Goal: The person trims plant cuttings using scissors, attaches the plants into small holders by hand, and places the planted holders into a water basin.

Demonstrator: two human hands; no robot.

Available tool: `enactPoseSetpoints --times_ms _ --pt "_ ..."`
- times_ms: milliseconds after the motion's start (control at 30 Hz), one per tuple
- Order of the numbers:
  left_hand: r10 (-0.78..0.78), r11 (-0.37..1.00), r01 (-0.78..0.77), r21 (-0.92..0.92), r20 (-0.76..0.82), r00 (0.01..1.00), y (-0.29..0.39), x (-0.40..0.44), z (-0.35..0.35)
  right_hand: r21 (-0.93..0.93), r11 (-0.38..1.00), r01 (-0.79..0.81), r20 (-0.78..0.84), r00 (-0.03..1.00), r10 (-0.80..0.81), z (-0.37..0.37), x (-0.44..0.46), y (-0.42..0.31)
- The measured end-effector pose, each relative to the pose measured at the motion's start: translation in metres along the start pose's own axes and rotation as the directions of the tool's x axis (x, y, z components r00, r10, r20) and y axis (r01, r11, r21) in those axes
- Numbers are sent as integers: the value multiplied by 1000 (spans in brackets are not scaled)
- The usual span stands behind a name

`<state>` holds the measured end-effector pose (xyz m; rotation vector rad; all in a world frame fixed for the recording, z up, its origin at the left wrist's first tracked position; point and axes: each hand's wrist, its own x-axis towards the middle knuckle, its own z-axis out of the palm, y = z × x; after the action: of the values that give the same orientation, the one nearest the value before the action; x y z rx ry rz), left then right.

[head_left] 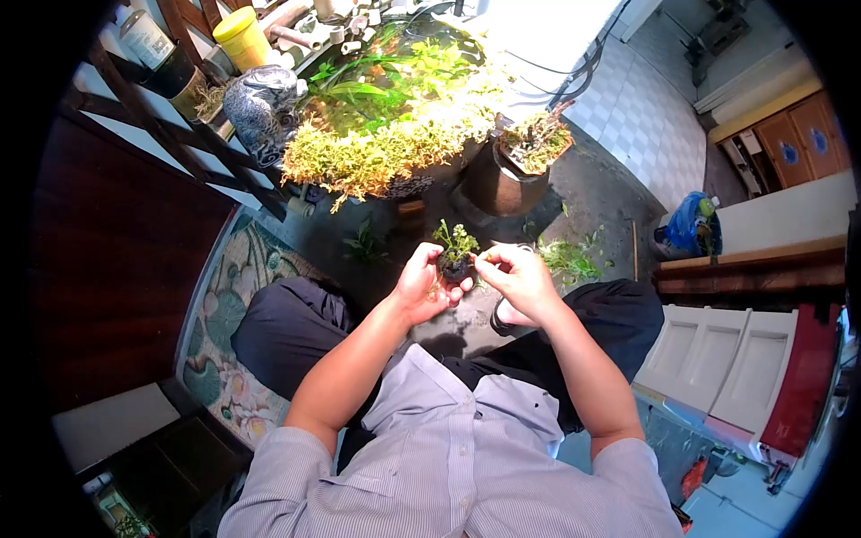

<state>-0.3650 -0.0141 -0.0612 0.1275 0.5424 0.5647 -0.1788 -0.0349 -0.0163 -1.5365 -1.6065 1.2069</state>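
Head view: the left hand point(418, 280) cups a small plant point(457, 240), apparently steadying its right edge for the narrowly pinched right hand point(522, 280).

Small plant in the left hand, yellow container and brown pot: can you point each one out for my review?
Small plant point(457, 239): head view, on its green leaves.
Yellow container point(248, 45): head view, on its side.
Brown pot point(508, 190): head view, on its outer wall.
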Motion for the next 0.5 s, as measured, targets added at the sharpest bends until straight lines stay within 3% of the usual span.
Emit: enactPoseSetpoints --times_ms 100,167,233,300,333,367,433,500 --pt "-14 1000 14 4 1 1000 1 -2 4 81 995 -53 -5 999 54 -4 -1 3" --pt "-10 1000 10 0 -3 1000 1 -1 4 239 970 -36 -110 992 64 -7 0 3" --pt "-9 1000 9 -2 -10 1000 1 -2 3 161 986 -50 -152 986 75 -12 -1 -14" --pt "-18 999 18 27 -21 1000 1 -2 3 -212 971 114 -231 959 -163 -10 -2 -30" --pt "-18 999 19 28 -21 1000 0 -1 1 -346 869 354 -125 900 -417 -10 2 -33" --pt "-3 999 3 44 5 1000 -2 2 -3 -439 777 451 -69 845 -530 -8 0 -40" --pt "10 998 -12 61 34 999 -4 3 -3 -449 775 444 19 872 -489 -4 2 -31" --pt "-11 996 8 89 33 999 -2 0 -3 -480 779 404 3 888 -459 -6 5 -25"
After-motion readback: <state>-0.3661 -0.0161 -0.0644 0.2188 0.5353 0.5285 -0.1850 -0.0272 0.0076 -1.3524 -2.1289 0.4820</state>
